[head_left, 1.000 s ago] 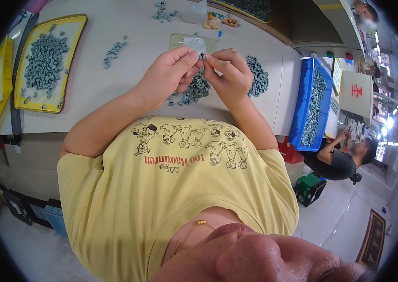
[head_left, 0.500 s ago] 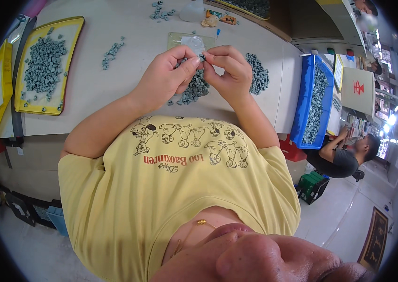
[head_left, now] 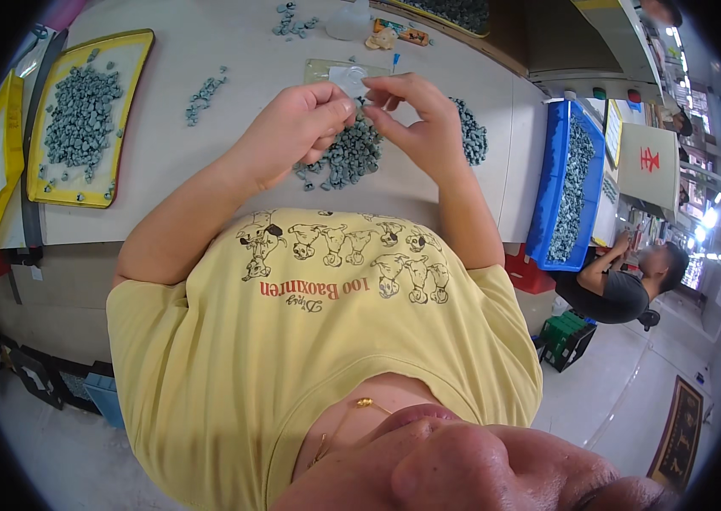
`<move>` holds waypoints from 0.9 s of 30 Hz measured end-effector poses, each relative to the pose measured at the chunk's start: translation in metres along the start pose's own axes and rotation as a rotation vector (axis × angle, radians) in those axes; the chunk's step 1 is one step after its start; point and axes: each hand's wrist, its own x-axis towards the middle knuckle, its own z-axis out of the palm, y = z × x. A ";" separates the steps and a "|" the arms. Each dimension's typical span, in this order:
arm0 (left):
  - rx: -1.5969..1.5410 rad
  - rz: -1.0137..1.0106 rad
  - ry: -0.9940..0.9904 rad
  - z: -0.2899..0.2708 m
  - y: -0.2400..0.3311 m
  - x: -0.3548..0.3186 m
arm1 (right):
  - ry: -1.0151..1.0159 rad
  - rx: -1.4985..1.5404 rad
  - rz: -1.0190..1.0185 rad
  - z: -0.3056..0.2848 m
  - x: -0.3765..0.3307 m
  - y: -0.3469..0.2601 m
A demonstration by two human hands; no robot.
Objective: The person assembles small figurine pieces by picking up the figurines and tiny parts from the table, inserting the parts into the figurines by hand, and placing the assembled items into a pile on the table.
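The left-hand grip [head_left: 305,121] is being pinched closed, any contents being impossible to tell, and the right-hand grip [head_left: 424,119] is being spread, nothing visibly held, so through a loosened pinch a piece could be getting lost among the grey-green stones [head_left: 349,162] piled at their six o'clock.

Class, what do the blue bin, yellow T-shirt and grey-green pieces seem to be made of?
Blue bin: probably plastic, smooth; its walls are evenly coloured.
Yellow T-shirt: likely cotton-type knit, matte; it drapes in soft folds.
Grey-green pieces: perhaps stone or metal, mostly dull; they look hard and irregular, but are too small to tell.
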 end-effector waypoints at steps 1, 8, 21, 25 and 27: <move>0.057 -0.077 -0.035 -0.003 0.001 0.001 | -0.027 -0.028 0.032 -0.005 0.000 0.005; 0.285 -0.190 -0.055 0.007 0.001 0.000 | -0.086 -0.258 0.255 -0.043 0.000 0.027; -0.126 0.020 0.072 -0.002 0.005 0.006 | -0.543 -0.370 0.507 -0.062 -0.019 0.034; -0.147 0.061 0.103 -0.006 0.002 0.007 | -0.546 -0.376 0.494 -0.055 -0.017 0.031; -0.136 0.052 0.087 -0.005 0.002 0.007 | -0.510 -0.332 0.495 -0.053 -0.012 0.023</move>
